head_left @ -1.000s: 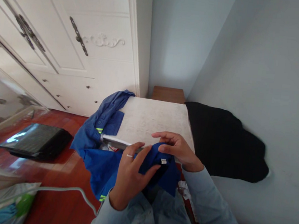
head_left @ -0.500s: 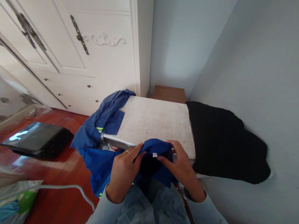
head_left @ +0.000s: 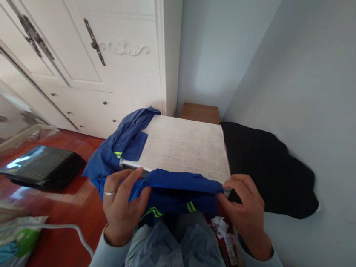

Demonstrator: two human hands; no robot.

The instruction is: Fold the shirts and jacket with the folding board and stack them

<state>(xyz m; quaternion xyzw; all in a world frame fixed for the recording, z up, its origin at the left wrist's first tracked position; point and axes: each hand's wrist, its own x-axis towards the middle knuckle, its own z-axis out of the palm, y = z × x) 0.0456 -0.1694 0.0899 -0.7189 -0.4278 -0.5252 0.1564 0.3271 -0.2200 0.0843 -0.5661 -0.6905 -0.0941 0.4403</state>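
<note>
A bright blue garment with yellow-green stripes (head_left: 177, 197) is stretched between my two hands, low in front of my body. Its upper edge is folded over in a long band, like a collar. My left hand (head_left: 125, 204), with a ring on one finger, pinches the left end of this band. At the other end, my right hand (head_left: 244, 212) pinches the cloth between thumb and fingers. Just beyond the band lies the white tabletop (head_left: 185, 145). Another blue cloth with buttons and a yellow-green stripe (head_left: 115, 143) drapes over the table's left side.
Black cloth (head_left: 266, 171) hangs off the table's right side by the grey wall. A white wardrobe (head_left: 128, 33) stands ahead on the left. On the red floor are a black plastic-wrapped package (head_left: 44, 167) and a white cable (head_left: 71, 226). Crumpled papers (head_left: 220, 228) lie low right.
My hands have moved apart, left hand to the left and right hand to the right. The bunched blue garment is now drawn out straight, and its small white label no longer shows.
</note>
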